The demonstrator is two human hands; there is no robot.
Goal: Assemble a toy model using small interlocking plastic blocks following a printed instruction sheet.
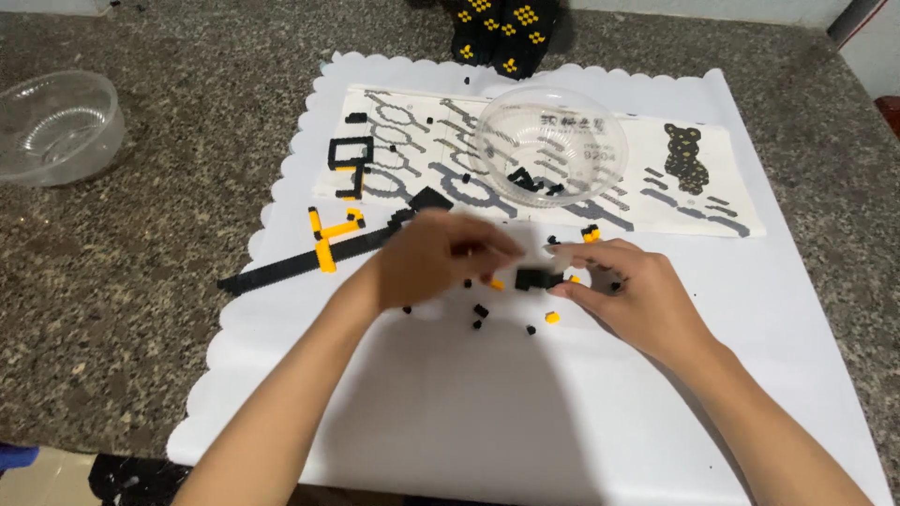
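Note:
My right hand (630, 292) pinches a small black block piece (536, 278) between thumb and fingers, low over the white scalloped mat (525, 412). My left hand (436, 258) is blurred, fingers curled, just left of that piece; what it holds I cannot tell. Tiny black and yellow bricks (480, 310) lie scattered under and between the hands. A long black strip with yellow bricks (305, 260) lies to the left of my left hand.
A clear plastic bowl (551, 142) with a few black bricks rests on a printed instruction sheet (694, 201). Another clear bowl (56, 126) stands far left on the speckled stone counter (122, 281). A black-and-yellow built model (502, 33) sits at the top edge.

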